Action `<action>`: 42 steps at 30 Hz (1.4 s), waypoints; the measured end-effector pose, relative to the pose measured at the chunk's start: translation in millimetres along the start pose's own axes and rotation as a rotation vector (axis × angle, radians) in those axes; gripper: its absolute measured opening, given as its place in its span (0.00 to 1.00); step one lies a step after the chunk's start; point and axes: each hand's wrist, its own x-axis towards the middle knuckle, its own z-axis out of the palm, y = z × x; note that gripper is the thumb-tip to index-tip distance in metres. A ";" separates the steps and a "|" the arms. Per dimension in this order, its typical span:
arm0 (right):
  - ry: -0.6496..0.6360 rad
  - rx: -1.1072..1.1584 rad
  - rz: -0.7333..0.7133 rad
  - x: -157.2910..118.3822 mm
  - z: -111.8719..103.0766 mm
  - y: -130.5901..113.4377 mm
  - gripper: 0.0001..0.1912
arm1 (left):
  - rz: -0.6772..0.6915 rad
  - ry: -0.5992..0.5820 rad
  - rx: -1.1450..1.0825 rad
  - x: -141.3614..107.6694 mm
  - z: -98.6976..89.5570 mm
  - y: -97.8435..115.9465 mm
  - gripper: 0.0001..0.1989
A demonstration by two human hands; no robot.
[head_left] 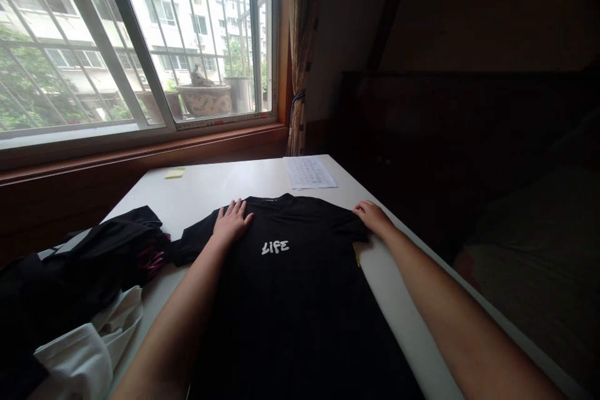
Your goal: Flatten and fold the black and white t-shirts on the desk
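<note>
A black T-shirt (pixel 300 287) with white lettering on its chest lies spread on the white table (pixel 225 178), its collar toward the far edge. My left hand (pixel 232 221) rests flat on the shirt near the left shoulder, fingers spread. At the right sleeve's outer edge is my right hand (pixel 372 215), with its fingers pressed together on the black cloth. A bit of yellow shows beside the shirt just below the right sleeve.
Dark clothes (pixel 94 262) and a white cloth (pixel 79 353) are heaped at the left. A printed sheet (pixel 310 172) and a yellow note (pixel 175 172) lie toward the far edge. Beyond stand a barred window (pixel 187 31) and a curtain (pixel 300 50).
</note>
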 end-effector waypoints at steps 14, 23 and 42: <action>0.051 0.037 0.048 -9.4 6.1 -0.5 0.05 | 0.006 0.111 -0.113 -9.2 -14.3 -42.3 0.27; 0.024 0.291 0.132 -12.3 3.2 0.3 0.15 | -0.202 0.061 -0.149 -45.6 -44.1 -139.6 0.30; 0.263 0.603 0.198 -5.0 2.1 15.4 0.28 | -0.344 0.307 -0.201 -59.2 -44.3 -134.3 0.16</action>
